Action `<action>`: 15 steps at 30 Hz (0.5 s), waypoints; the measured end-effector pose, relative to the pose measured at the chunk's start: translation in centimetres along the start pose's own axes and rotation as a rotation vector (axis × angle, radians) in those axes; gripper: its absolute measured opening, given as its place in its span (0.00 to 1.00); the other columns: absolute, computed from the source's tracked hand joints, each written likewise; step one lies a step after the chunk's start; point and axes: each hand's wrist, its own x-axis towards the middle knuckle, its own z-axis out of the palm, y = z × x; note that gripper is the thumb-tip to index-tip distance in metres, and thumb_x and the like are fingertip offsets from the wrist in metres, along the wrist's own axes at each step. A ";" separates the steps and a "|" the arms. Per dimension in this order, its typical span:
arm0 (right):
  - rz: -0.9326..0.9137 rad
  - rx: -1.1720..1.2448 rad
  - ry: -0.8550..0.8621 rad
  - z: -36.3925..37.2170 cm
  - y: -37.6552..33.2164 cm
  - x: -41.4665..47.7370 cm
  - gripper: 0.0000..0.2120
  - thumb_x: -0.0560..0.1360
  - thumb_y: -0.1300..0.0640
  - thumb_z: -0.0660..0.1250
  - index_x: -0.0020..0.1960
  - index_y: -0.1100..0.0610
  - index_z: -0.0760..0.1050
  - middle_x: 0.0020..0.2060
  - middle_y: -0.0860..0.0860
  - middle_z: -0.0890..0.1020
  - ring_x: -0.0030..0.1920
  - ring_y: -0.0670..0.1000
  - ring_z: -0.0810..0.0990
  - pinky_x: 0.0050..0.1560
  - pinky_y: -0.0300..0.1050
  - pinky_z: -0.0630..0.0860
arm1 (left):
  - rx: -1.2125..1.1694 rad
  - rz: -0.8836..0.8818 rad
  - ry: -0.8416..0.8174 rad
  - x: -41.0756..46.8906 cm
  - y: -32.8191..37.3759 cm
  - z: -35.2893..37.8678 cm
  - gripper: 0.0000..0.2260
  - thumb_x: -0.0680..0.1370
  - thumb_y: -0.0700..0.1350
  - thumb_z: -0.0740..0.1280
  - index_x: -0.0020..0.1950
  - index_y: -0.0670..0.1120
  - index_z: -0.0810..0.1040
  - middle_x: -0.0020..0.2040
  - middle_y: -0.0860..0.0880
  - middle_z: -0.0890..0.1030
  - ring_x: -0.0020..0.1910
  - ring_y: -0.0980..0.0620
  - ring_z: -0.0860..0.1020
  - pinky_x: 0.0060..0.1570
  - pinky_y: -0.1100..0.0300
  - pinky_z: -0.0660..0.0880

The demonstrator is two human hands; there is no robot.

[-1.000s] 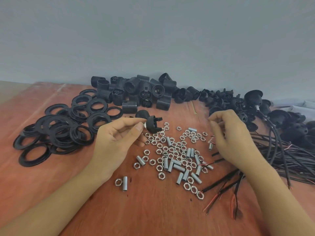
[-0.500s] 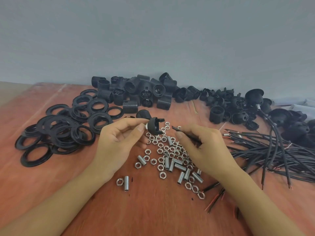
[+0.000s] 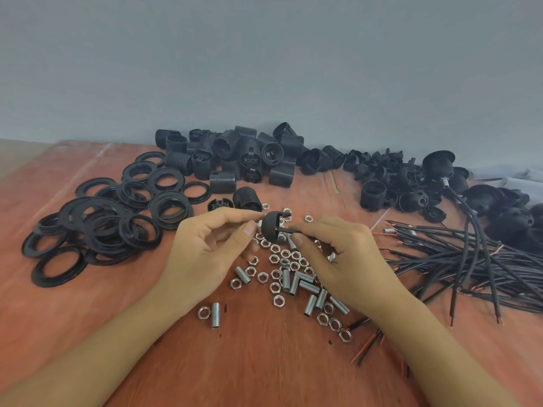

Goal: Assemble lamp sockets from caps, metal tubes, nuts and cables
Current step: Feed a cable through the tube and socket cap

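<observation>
My left hand (image 3: 205, 254) pinches a black dome-shaped socket cap (image 3: 271, 226) by the short metal tube sticking out of its left side, just above the table. My right hand (image 3: 343, 259) grips a black cable (image 3: 289, 230) whose tip meets the cap's open right side; the cable's tail trails out under my right wrist. Below both hands lie loose metal nuts (image 3: 277, 301) and threaded metal tubes (image 3: 310, 306). A lone tube (image 3: 215, 315) and nut (image 3: 203, 312) lie nearer to me.
Black flat rings (image 3: 100, 221) are heaped at the left. Black threaded socket bodies (image 3: 235, 160) pile along the wall, more caps (image 3: 393, 177) to the right. A bundle of black cables (image 3: 470, 259) and finished caps with cables (image 3: 437, 164) fill the right side of the reddish wooden table (image 3: 264, 362).
My right hand picked a cable from the bundle at the right and carried it left to the cap; its tip now meets the cap. My left hand stayed nearly still.
</observation>
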 end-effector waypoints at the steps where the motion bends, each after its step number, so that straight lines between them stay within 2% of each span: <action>1: -0.002 0.000 0.006 0.0 0.0 0.0 0.10 0.78 0.56 0.67 0.54 0.58 0.84 0.37 0.50 0.82 0.36 0.48 0.76 0.40 0.40 0.73 | 0.001 0.007 0.002 0.0 0.0 0.0 0.09 0.74 0.41 0.67 0.52 0.42 0.82 0.38 0.47 0.84 0.34 0.52 0.81 0.36 0.63 0.78; 4: -0.009 -0.017 0.018 0.0 0.0 -0.1 0.09 0.77 0.57 0.68 0.54 0.58 0.84 0.37 0.48 0.82 0.36 0.45 0.74 0.41 0.34 0.70 | 0.022 0.024 0.010 0.0 -0.1 0.0 0.09 0.75 0.41 0.66 0.52 0.43 0.82 0.38 0.47 0.84 0.34 0.52 0.82 0.36 0.63 0.78; 7: -0.015 -0.045 0.040 0.1 0.0 0.0 0.09 0.77 0.57 0.69 0.54 0.58 0.84 0.36 0.48 0.81 0.35 0.44 0.73 0.40 0.35 0.70 | 0.089 0.052 0.019 -0.1 -0.2 -0.1 0.06 0.76 0.41 0.69 0.53 0.44 0.82 0.38 0.45 0.83 0.35 0.51 0.82 0.37 0.62 0.78; 9: -0.017 -0.057 0.053 0.1 0.0 0.0 0.09 0.76 0.57 0.69 0.54 0.57 0.84 0.34 0.47 0.80 0.34 0.42 0.70 0.39 0.35 0.69 | 0.184 0.115 0.021 0.0 0.0 -0.3 0.07 0.77 0.39 0.68 0.53 0.44 0.83 0.40 0.47 0.82 0.36 0.51 0.82 0.38 0.62 0.79; 11: -0.006 -0.057 0.045 0.0 0.0 -0.1 0.09 0.77 0.56 0.69 0.54 0.57 0.84 0.34 0.46 0.80 0.34 0.42 0.69 0.37 0.40 0.71 | 0.283 0.193 0.016 0.0 0.2 -0.5 0.08 0.76 0.38 0.67 0.53 0.44 0.83 0.42 0.47 0.82 0.37 0.51 0.82 0.38 0.61 0.80; 15: 0.020 -0.047 0.053 -0.1 -0.1 -0.1 0.10 0.77 0.54 0.68 0.54 0.55 0.84 0.34 0.43 0.79 0.34 0.39 0.70 0.35 0.42 0.71 | 0.182 0.108 0.013 0.1 0.1 -0.5 0.06 0.78 0.39 0.67 0.53 0.44 0.82 0.39 0.47 0.82 0.36 0.52 0.82 0.38 0.64 0.78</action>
